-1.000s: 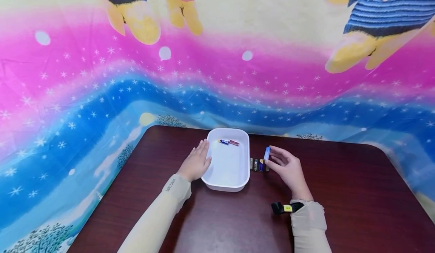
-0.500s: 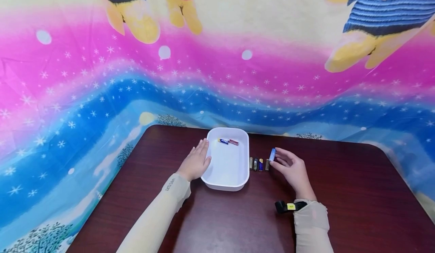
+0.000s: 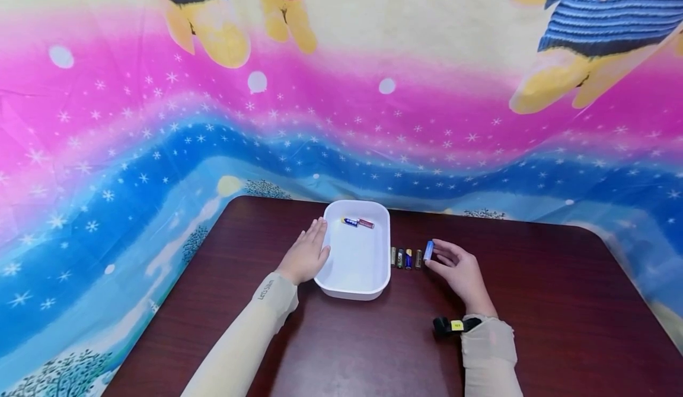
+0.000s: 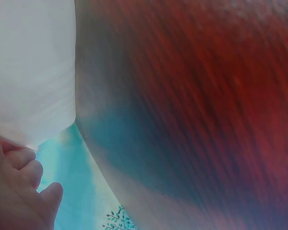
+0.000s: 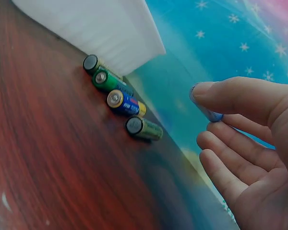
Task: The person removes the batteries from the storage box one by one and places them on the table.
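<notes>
My right hand [image 3: 458,271] pinches a light blue battery [image 3: 428,250] between thumb and fingers, at the right end of a row of several batteries. In the right wrist view the thumb covers most of that blue battery [image 5: 206,106]. The row holds a green battery [image 5: 110,82], a blue and gold one [image 5: 126,103] and an olive one [image 5: 144,128], lying side by side. My left hand [image 3: 305,255] rests with straight fingers against the left rim of a white tray [image 3: 352,295]. Inside it lie a blue and yellow battery [image 3: 349,222] and a red one [image 3: 366,223].
The dark brown wooden table [image 3: 363,349] carries the tray near its far edge. A patterned cloth [image 3: 341,118] hangs behind the table. A black strap [image 3: 453,325] with a yellow label sits on my right wrist.
The right hand has carried the blue battery rightward from above the row, then down beside its right end. The left hand stays at the tray.
</notes>
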A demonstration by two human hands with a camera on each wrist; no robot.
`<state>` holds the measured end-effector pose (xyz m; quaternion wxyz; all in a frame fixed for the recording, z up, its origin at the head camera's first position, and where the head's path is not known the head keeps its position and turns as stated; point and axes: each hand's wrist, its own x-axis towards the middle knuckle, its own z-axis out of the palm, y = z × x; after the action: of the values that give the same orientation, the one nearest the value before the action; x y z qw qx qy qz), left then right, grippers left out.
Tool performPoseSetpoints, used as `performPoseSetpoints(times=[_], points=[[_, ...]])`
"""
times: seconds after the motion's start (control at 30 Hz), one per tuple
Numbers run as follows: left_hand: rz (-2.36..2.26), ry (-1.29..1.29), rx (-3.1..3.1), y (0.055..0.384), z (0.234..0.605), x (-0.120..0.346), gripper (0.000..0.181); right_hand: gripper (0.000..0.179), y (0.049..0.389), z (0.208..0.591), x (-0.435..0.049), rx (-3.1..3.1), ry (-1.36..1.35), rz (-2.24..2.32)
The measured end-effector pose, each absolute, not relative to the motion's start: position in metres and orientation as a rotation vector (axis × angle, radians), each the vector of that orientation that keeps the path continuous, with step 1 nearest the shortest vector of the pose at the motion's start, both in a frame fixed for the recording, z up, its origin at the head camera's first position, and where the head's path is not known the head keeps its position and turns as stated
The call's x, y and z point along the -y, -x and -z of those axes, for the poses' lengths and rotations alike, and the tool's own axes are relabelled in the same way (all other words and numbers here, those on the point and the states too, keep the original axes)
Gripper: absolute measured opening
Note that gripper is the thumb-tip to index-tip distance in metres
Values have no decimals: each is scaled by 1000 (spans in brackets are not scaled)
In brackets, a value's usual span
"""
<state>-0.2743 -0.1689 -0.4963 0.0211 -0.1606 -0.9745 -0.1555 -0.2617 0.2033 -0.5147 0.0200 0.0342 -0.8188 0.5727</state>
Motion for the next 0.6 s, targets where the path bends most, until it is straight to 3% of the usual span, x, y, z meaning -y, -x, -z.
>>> performPoseSetpoints(times=[0.6], points=[[492,493,3029,274,495,168,64,59,263,524,-203,2691,-63,-1635]])
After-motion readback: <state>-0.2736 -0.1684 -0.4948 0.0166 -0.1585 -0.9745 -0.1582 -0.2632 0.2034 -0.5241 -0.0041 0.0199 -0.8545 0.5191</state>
